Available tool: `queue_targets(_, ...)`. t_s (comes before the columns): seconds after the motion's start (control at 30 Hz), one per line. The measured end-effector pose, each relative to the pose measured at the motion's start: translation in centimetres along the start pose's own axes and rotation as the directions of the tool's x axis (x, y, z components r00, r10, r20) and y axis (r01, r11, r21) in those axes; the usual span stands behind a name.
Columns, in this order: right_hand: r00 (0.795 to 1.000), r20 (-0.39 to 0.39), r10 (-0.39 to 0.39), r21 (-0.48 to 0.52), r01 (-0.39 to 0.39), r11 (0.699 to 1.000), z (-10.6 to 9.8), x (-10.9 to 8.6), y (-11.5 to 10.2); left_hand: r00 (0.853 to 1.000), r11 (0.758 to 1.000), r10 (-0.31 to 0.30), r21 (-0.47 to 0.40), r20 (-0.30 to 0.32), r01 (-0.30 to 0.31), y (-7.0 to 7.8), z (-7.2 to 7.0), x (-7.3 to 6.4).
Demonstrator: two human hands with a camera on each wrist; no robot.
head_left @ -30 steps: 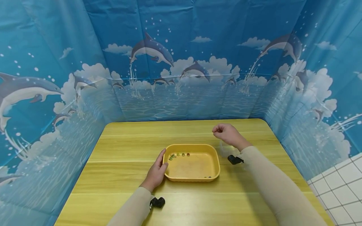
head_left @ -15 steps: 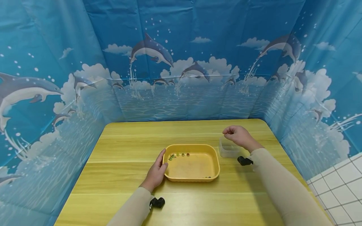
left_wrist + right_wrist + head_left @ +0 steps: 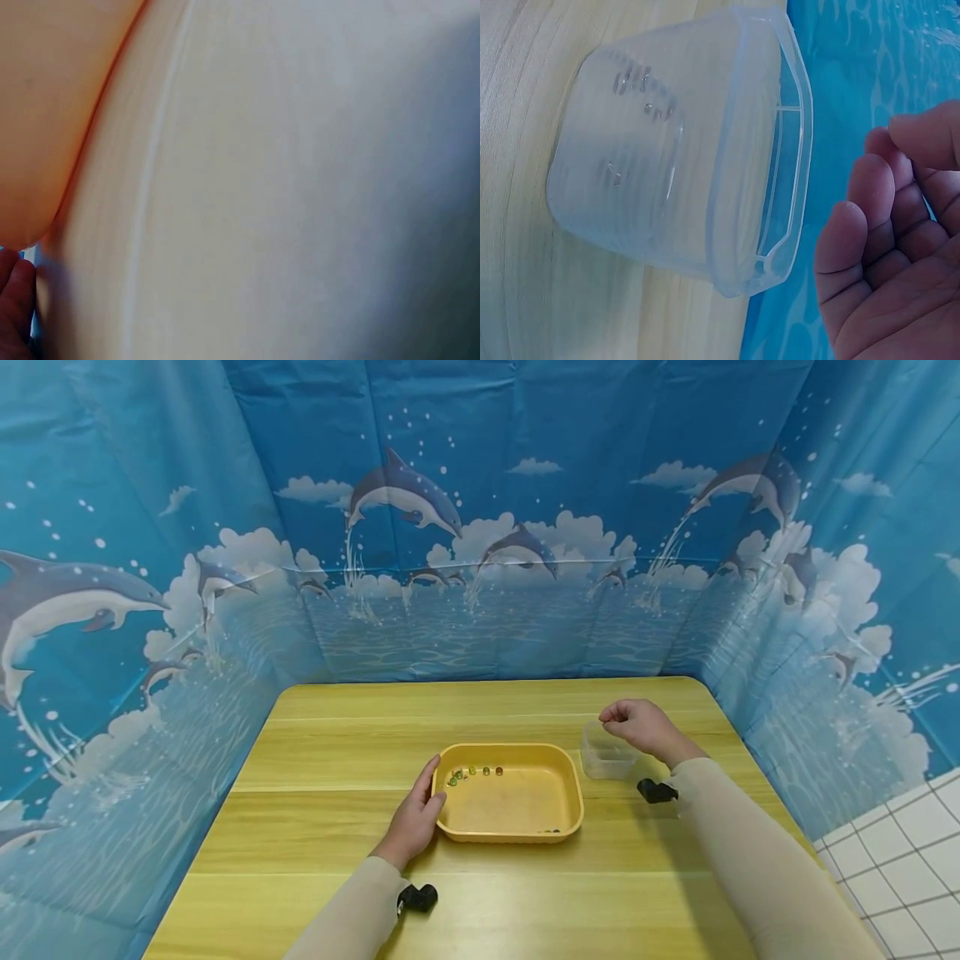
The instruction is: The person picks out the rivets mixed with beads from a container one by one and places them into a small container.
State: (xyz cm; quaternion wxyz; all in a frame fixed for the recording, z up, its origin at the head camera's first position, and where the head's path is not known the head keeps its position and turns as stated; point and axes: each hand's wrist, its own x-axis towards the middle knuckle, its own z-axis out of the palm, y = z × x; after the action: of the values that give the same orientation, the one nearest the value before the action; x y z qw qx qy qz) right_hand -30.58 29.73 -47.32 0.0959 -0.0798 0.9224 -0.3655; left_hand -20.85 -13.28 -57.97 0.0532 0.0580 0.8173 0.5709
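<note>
My left hand [image 3: 411, 820] holds the left side of a shallow yellow tray [image 3: 510, 837], its thumb over the rim and fingers along the outer wall. Several small glass marbles [image 3: 486, 771] lie along the tray's back left. A few more [image 3: 556, 832] show at its front right. My right hand [image 3: 643, 727] is over the far side of a clear plastic box [image 3: 609, 768]. In the right wrist view, its thumb [image 3: 934, 135] meets the index fingertip and the other fingers curl above the box's open rim [image 3: 799, 150]; I cannot tell whether something small is pinched there.
Both stand on a yellow wood-grain table [image 3: 337, 735]. A blue curtain [image 3: 480, 635] printed with dolphins rises behind the table and on both sides. White tiles [image 3: 922, 843] show at the lower right.
My right hand has moved right, from between tray and box to over the box, and slightly lower. The left hand has stayed on the tray. Front right marbles have shifted slightly.
</note>
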Motion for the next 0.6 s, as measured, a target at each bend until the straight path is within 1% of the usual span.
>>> queue_targets(0.3,1.000,-0.003,-0.002,0.023,0.002,1.000,0.07,0.03,0.61,1.000,1.000,0.005,0.006,-0.007,-0.005,-0.27,0.02,0.08)
queue_targets(0.6,1.000,-0.010,-0.002,0.021,0.002,1.000,0.05,0.00,0.88,1.000,1.000,0.006,0.000,-0.005,-0.006,-0.13,0.05,-0.02)
